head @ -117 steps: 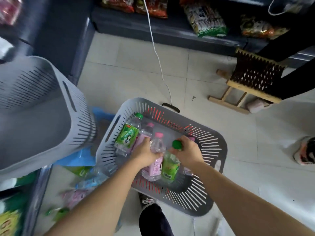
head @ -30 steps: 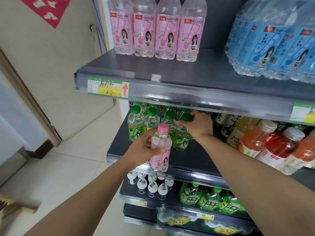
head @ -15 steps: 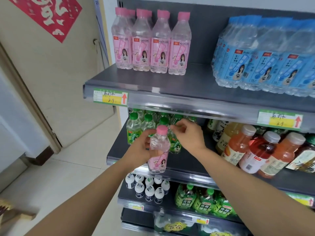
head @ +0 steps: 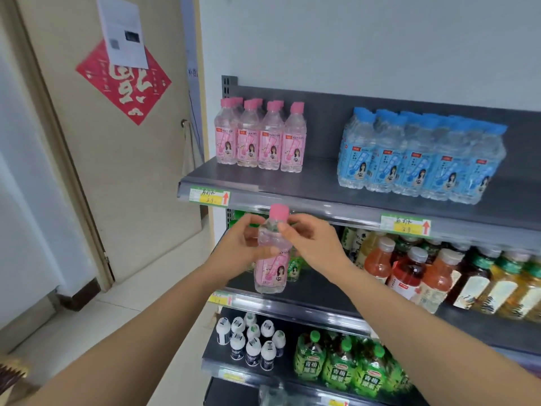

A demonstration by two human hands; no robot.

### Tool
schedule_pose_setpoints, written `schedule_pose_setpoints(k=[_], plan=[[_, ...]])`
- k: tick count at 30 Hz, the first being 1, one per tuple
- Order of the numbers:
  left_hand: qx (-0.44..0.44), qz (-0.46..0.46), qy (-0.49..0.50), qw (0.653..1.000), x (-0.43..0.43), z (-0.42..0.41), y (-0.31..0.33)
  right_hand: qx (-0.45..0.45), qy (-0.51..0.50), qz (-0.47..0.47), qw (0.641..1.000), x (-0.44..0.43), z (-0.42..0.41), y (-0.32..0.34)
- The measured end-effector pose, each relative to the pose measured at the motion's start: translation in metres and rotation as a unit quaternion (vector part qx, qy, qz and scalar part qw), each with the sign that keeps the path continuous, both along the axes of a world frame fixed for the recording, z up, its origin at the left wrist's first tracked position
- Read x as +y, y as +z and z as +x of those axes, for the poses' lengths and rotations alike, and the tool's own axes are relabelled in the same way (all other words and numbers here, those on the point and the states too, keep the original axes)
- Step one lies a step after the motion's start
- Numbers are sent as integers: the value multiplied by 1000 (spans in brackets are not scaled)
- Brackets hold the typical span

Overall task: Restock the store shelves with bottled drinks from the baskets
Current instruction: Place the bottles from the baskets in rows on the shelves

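Now, pink bottle upright between fingers

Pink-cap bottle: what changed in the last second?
The right hand let go of the green bottles on the middle shelf and came across to pinch the pink-cap bottle just under its cap. The bottle rose toward the front edge of the top shelf. Unchanged: the left hand grips the bottle's body, and the pink row up top has not grown.
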State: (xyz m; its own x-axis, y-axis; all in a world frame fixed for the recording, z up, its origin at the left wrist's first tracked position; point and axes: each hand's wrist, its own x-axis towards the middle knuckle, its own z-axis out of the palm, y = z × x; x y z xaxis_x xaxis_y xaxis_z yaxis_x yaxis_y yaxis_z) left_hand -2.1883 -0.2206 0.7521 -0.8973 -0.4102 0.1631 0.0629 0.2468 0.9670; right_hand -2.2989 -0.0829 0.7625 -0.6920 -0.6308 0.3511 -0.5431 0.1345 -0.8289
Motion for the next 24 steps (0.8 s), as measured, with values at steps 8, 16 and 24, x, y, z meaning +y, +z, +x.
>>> schedule_pose_setpoints(k=[8,16,24], plan=[[83,-45,20,995,14,-6,94,17,-33,-76,996,9,1,91],[129,-70,34,989,-4,-61,151,16,-67,-100,993,-3,-33,158],[95,-88,54,990,-41,-119,148,-25,-90,-89,992,-44,-82,154]])
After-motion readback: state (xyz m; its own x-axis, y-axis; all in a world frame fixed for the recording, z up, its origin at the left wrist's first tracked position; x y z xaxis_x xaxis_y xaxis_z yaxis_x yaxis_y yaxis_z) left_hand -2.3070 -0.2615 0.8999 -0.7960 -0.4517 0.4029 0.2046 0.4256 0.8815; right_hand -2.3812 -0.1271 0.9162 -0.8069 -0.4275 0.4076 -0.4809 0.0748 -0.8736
